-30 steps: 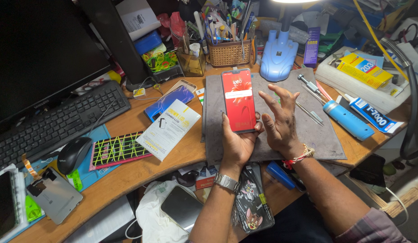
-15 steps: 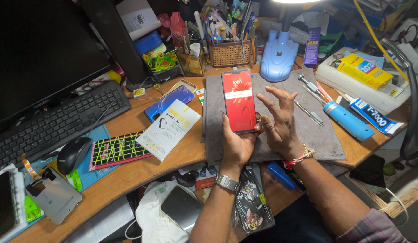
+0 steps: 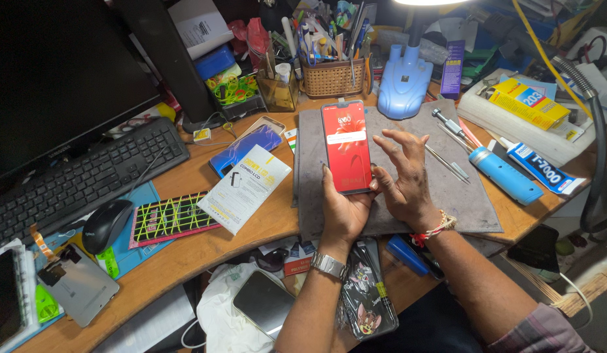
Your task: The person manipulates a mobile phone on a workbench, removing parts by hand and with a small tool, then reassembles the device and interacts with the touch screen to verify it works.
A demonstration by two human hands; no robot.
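Head view: looking down on a cluttered wooden desk [image 3: 186,255], both of the person's hands over a grey work mat [image 3: 460,196].
Left hand fingers: the left hand [image 3: 343,212] is wrapped round the lower end of a smartphone [image 3: 346,147], fingertips curling over its left edge, palm behind it.
Right hand fingers: the right hand [image 3: 405,176] is spread and loose, gripping nothing; its thumb lies at the phone's lower right edge, the other fingers fanned out in the air just right of the screen.
Phone from the fingers: immediately left of the right fingertips, nearly touching; the left hand is the one in contact along its length.
Phone position: held above the mat's left part, screen lit red and facing up toward the camera.
Long axis: runs away from the person, near upright in the picture, top leaning slightly left.
Pointing: top end toward the wicker basket [image 3: 333,77] of tools at the back; bottom end toward the wrist.
Nearby right: metal screwdriver [image 3: 450,124], blue tube [image 3: 505,175].
Nearby left: white printed box [image 3: 246,189], keyboard [image 3: 81,183].
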